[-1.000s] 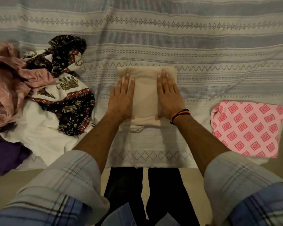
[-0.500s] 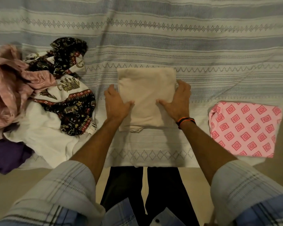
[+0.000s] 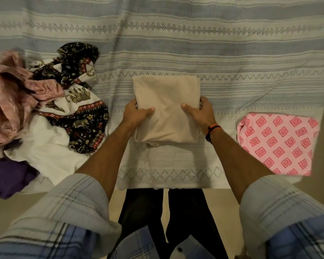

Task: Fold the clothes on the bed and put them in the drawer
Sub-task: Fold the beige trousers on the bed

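Your left hand [image 3: 134, 114] and right hand [image 3: 201, 113] each grasp a side of the folded beige cloth [image 3: 166, 107], thumbs on top, fingers curled under its edges. It sits between your palms on the bed [image 3: 176, 43]. The pink cloth [image 3: 277, 143] lies right of your right fingers, the pile [image 3: 45, 109] left of your left.

A striped bedspread [image 3: 176, 43] covers the bed above beige floor [image 3: 11, 208].
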A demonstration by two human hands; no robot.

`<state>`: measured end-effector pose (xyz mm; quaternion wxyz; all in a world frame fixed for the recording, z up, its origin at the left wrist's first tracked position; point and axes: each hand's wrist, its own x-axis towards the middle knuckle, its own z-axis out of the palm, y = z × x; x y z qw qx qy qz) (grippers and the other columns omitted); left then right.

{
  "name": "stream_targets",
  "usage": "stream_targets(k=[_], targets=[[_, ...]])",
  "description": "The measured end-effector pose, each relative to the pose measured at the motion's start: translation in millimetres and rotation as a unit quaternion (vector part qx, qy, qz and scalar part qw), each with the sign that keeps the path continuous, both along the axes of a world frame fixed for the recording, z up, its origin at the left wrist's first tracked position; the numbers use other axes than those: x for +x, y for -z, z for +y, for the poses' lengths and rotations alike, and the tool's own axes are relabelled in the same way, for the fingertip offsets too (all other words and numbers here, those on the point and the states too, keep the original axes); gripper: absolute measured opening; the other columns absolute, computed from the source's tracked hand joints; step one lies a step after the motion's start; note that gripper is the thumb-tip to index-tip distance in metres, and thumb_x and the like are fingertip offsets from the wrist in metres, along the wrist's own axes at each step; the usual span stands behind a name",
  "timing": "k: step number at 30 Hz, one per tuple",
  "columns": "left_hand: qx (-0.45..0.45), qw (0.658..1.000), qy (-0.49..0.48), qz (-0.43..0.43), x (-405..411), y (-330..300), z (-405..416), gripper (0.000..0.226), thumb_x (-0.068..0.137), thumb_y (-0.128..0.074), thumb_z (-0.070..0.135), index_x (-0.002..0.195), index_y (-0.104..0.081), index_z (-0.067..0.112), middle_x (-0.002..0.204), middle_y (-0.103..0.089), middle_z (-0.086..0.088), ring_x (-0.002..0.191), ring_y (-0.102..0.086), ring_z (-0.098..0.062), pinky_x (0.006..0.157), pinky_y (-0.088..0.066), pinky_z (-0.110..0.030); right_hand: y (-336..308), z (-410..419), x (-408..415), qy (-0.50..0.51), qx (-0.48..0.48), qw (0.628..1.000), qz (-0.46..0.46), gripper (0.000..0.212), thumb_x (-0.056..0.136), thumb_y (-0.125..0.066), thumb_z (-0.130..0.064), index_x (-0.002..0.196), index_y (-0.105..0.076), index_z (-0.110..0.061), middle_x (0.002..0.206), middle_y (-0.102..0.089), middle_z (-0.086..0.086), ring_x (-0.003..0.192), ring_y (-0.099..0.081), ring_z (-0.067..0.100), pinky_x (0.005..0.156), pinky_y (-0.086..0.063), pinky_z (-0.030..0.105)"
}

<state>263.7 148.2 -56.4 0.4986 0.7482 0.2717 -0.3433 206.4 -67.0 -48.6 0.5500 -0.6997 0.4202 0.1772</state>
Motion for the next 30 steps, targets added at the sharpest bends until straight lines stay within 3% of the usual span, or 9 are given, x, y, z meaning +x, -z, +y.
stream_targets(k=[5, 13, 20, 27, 30], targets=[[-0.013, 1.0, 0.001, -0.013, 0.1, -29.8, -6.7, 0.055, 0.077, -0.081, 0.014, 0.126, -0.059, 0.01, 0.123, -0.065, -0.007, 0.11, -0.061, -0.023, 0.097, -0.052, -0.045, -28.3, -0.9, -2.5, 0.008, -0.009, 1.0, -0.024, 0.057, 0.076, -0.084, -0.032, 0.122, -0.056, -0.014, 0.118, -0.067, 0.003, 0.104, -0.066, 0.021, 0.093, -0.055, 0.045], [-0.044, 0.999, -0.002, -0.02, 5.5, -67.3, -48.6, 0.054, 0.078, -0.08, 0.015, 0.127, -0.058, 0.014, 0.123, -0.065, -0.005, 0.109, -0.063, -0.025, 0.092, -0.054, -0.043, -66.0, -41.6, -6.6, 0.038, -0.031, 0.997, -0.062, 0.05, 0.077, -0.084, -0.032, 0.118, -0.06, -0.015, 0.113, -0.069, 0.002, 0.102, -0.067, 0.02, 0.091, -0.056, 0.045], [-0.073, 0.997, 0.016, -0.032, 7.8, -76.1, -148.8, 0.054, 0.081, -0.077, 0.013, 0.13, -0.056, 0.012, 0.125, -0.063, -0.005, 0.108, -0.062, -0.023, 0.083, -0.053, -0.035, -71.6, -140.4, -7.9, 0.063, -0.039, 0.993, -0.091, 0.04, 0.078, -0.083, -0.028, 0.111, -0.062, -0.017, 0.105, -0.071, 0.001, 0.095, -0.068, 0.017, 0.087, -0.058, 0.04], [-0.079, 0.997, 0.004, -0.022, 6.8, -53.0, -275.7, 0.05, 0.082, -0.077, 0.012, 0.128, -0.058, 0.011, 0.121, -0.066, -0.008, 0.106, -0.065, -0.025, 0.091, -0.055, -0.042, -52.7, -265.2, -8.3, 0.062, -0.067, 0.992, -0.09, 0.049, 0.076, -0.083, -0.032, 0.116, -0.065, -0.011, 0.108, -0.071, 0.004, 0.095, -0.069, 0.019, 0.085, -0.057, 0.038], [-0.093, 0.996, 0.007, -0.014, 12.9, -44.5, -326.9, 0.049, 0.082, -0.076, 0.011, 0.127, -0.059, 0.014, 0.119, -0.067, -0.005, 0.103, -0.065, -0.022, 0.08, -0.055, -0.034, -44.1, -319.5, -6.4, 0.062, -0.074, 0.991, -0.091, 0.045, 0.076, -0.082, -0.032, 0.114, -0.066, -0.014, 0.107, -0.072, 0.003, 0.096, -0.069, 0.018, 0.086, -0.058, 0.038]])
